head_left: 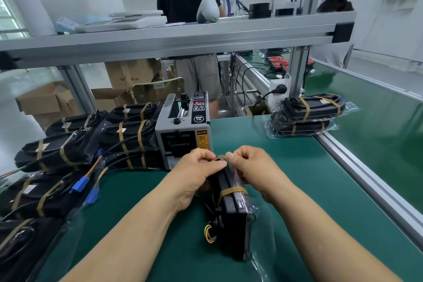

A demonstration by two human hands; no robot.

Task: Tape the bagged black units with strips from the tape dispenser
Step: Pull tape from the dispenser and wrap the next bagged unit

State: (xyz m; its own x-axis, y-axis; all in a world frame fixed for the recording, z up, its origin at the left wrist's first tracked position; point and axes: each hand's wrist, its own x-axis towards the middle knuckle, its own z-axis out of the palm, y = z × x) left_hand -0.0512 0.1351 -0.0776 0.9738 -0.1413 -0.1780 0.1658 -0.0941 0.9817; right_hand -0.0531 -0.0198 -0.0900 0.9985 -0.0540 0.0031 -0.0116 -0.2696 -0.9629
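Taping the far end of a bagged unit

The left hand [196, 167] and right hand [249, 167] each pinch an end of a brown tape strip [220, 157] over the far end of the bagged black unit [233, 217]. The unit stands on edge on the green desk [297, 178], just near the tape dispenser [183, 130], probably to keep strips within reach. One band [232, 190] already wraps its middle, and taped units [68, 149] are piled at left.

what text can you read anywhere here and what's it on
"CAUTION": yellow label on the tape dispenser; its small print is blurred.
"SEMI": round label on the dispenser.
"75" and "40 CM": cardboard box, middle unreadable.
Display panel and white tags on the bagged units: too small to read.
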